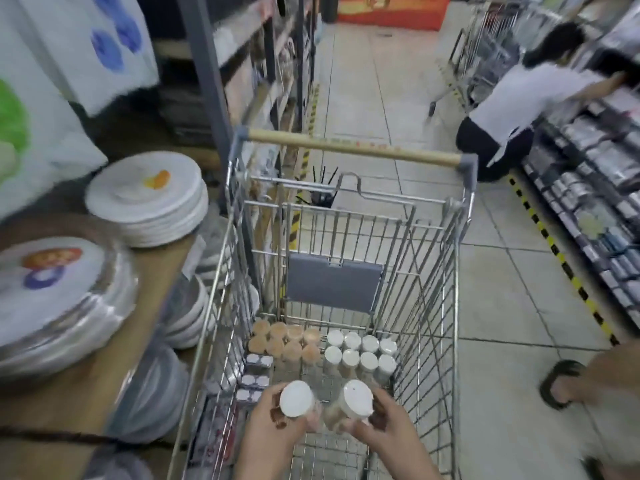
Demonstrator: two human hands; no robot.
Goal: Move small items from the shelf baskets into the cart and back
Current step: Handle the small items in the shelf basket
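Observation:
A wire shopping cart (446,306) stands in front of me, its wooden handle at the far end. Both my hands are over the near end of its basket. My left hand (273,420) grips a white-lidded jar (297,398). My right hand (381,426) grips a second white-lidded jar (356,400), tilted a little. On the cart floor stand several tan-lidded jars (285,342) and, to their right, several white-lidded jars (362,351). Small silver-topped packs (256,372) lie along the cart's left wall.
A wooden shelf (69,393) at left carries stacks of plates (149,199) and wrapped plates (52,299). A person (519,109) crouches at the right-hand shelves (595,209) beside another cart. My sandalled foot (564,386) is on the tiled floor at right.

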